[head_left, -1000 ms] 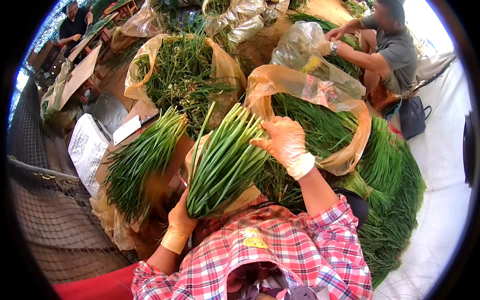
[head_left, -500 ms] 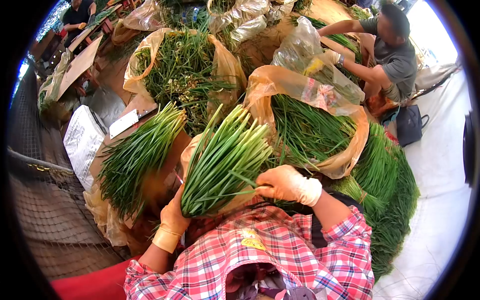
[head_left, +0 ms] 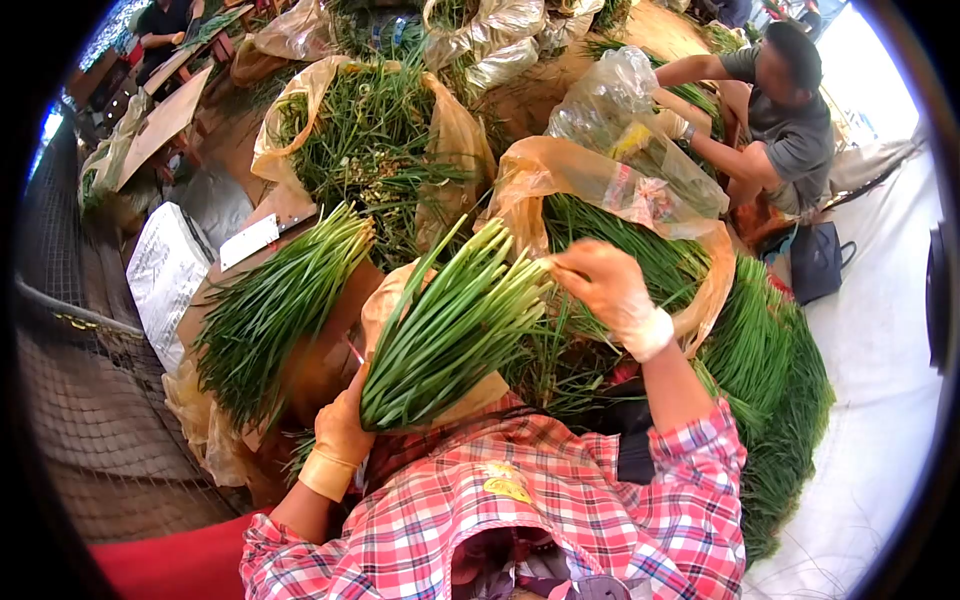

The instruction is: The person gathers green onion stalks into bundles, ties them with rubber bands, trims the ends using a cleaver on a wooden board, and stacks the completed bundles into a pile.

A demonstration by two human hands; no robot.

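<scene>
My left hand [head_left: 342,425], in a thin pale glove, is closed round the leafy lower part of a bunch of garlic chives [head_left: 450,330]. The pale stalk ends point up and away to the right. At those ends my right hand [head_left: 605,285], gloved too, pinches with thumb and fingers at the tip of a stalk on the bunch's right side. A second bunch of chives [head_left: 285,310] lies to the left on a board. Beyond it rests a cleaver [head_left: 250,242] with a broad pale blade.
An orange plastic bag [head_left: 715,290] of long chives is at right; another bag [head_left: 280,135] holds loose trimmings ahead. Tied chives [head_left: 755,350] are heaped on the right by a white sheet [head_left: 870,400]. A co-worker [head_left: 790,120] sits at upper right. Dark netting [head_left: 110,420] is at left.
My right hand has moved up and away from the leaves, near my body, to the pale stalk ends. My left hand keeps its grip on the bunch, almost in place.
</scene>
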